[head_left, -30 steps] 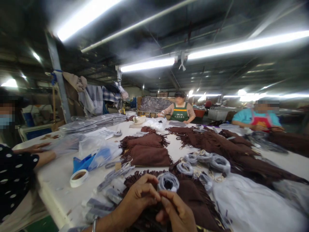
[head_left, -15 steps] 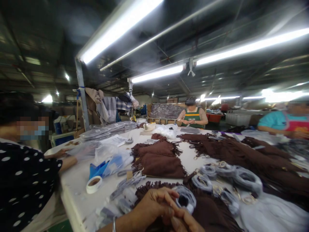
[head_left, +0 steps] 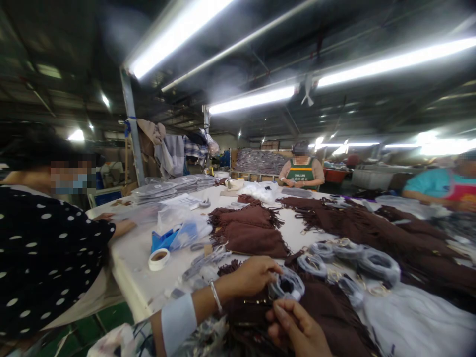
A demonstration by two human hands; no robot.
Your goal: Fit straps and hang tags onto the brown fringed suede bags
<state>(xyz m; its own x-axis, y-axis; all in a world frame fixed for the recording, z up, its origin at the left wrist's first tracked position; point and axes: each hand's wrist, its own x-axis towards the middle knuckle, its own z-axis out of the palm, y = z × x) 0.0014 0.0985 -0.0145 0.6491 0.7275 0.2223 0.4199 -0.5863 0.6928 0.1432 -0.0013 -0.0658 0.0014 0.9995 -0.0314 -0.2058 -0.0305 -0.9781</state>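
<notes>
My left hand [head_left: 256, 275], with a silver bangle at the wrist, is bent with its fingertips together beside a coil in clear plastic [head_left: 288, 283]. Whatever those fingertips hold is hidden. Below it, my right hand [head_left: 299, 325] is closed, thumb against curled fingers, and I cannot make out what is in the pinch. Between and under the hands lies dark brown fabric [head_left: 247, 315] with small gold-coloured fittings. A brown fringed piece [head_left: 327, 307] spreads to the right of the hands.
Brown fringed pieces [head_left: 256, 240], more wrapped coils [head_left: 381, 265], a tape roll [head_left: 158, 259] and a blue tape dispenser [head_left: 163, 240] lie on the white table [head_left: 128, 258]. A person in polka dots [head_left: 44, 248] works at left; others are across and at right.
My hands have moved apart, the left going up and the right now lower. The fabric with gold-coloured fittings shows between them. The view has shifted slightly.
</notes>
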